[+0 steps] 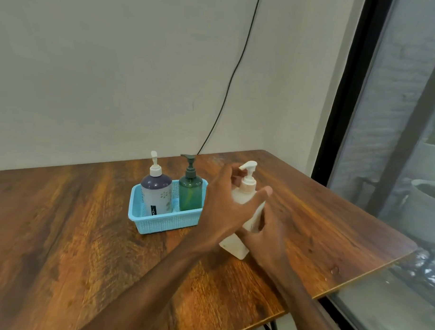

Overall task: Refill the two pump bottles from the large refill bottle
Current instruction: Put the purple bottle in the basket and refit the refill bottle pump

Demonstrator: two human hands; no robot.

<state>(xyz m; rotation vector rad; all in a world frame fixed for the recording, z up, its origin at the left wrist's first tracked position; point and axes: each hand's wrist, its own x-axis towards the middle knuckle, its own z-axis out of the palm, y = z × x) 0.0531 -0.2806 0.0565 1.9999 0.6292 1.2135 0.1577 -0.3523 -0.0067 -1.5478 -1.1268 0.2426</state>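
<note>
barely started imo. right hand (265, 237) wraps the cream bottle (234, 245) low, left hand (225, 204) spread round its neck, cant tell if gripping. every pump on; green bottle (190, 194) + purple bottle (156, 194) in basket (165, 223) left of grip.

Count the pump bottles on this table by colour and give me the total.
Purple and white bottle: 1
Green bottle: 1
Cream bottle: 1
Total: 3
</note>
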